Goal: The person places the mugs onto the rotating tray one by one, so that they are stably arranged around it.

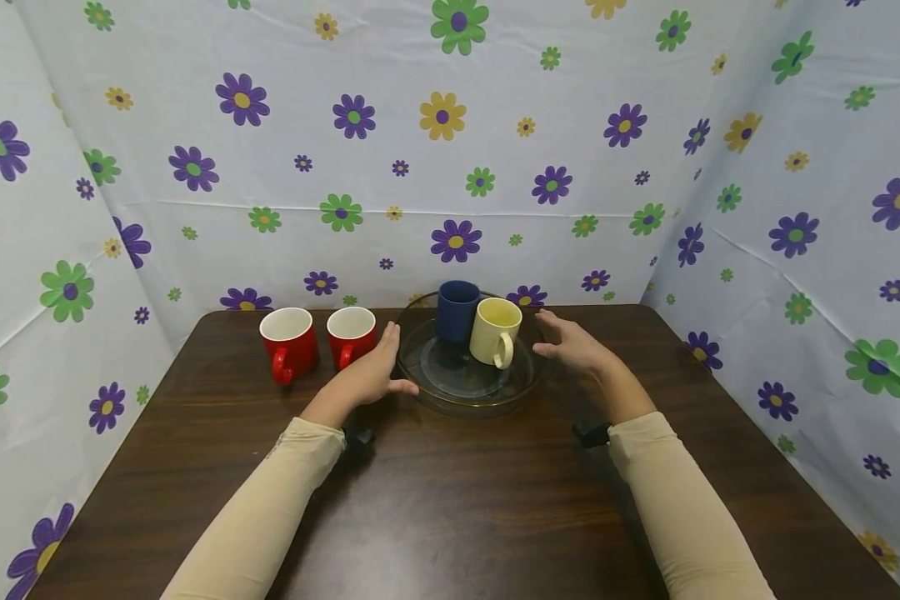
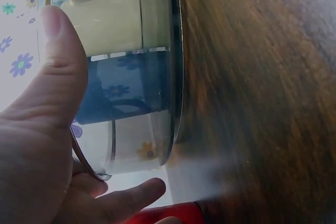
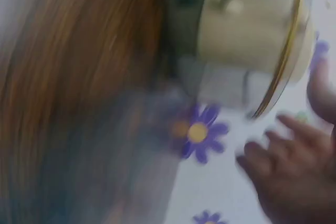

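Near the back of the table stands a clear round glass bowl with a thin gold rim. Inside it a dark blue mug and a pale yellow mug stand upright side by side. My left hand is at the bowl's left side, its thumb reaching along the front and its fingers fairly straight. In the left wrist view the thumb lies against or just before the glass; contact cannot be told. Across from it, my right hand has spread fingers, with a gap to the bowl in the right wrist view.
Two red mugs with white insides, a larger one and a smaller one, stand left of the bowl, the smaller close to my left hand. Flower-print cloth hangs behind and beside the dark wooden table.
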### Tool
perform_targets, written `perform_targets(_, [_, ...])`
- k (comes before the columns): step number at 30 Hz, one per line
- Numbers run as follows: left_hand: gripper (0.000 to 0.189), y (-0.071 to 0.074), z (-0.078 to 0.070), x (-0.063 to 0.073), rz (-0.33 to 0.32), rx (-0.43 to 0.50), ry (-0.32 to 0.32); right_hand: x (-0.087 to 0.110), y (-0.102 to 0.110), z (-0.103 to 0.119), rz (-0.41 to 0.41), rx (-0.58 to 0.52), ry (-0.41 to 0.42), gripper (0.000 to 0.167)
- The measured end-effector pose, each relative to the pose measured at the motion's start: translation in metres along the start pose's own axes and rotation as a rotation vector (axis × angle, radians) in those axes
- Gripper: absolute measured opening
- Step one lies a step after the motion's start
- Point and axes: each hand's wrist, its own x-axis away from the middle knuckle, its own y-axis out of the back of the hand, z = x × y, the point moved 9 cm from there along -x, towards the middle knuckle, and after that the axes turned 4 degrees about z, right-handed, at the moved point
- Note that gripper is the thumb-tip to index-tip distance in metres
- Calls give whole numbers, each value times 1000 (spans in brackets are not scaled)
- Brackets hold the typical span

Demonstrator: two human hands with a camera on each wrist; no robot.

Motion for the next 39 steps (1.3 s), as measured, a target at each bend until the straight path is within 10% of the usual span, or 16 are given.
perform_targets(6, [118,0,-1,-2,7,4,-5,-2,-11,-14,186,-74,64,86])
perform_targets(21, [114,10,-8,14,-10,-28,-17,-6,-16,-18,219,-112,96,79])
perform_targets(31, [43,58,-19,60,-351,-259,-15,-5,-14,-21,213,-110,85,82])
perform_targets(39, [31,80,19,84,-456,-237,255,-4,-17,-25,233,-186,57,83])
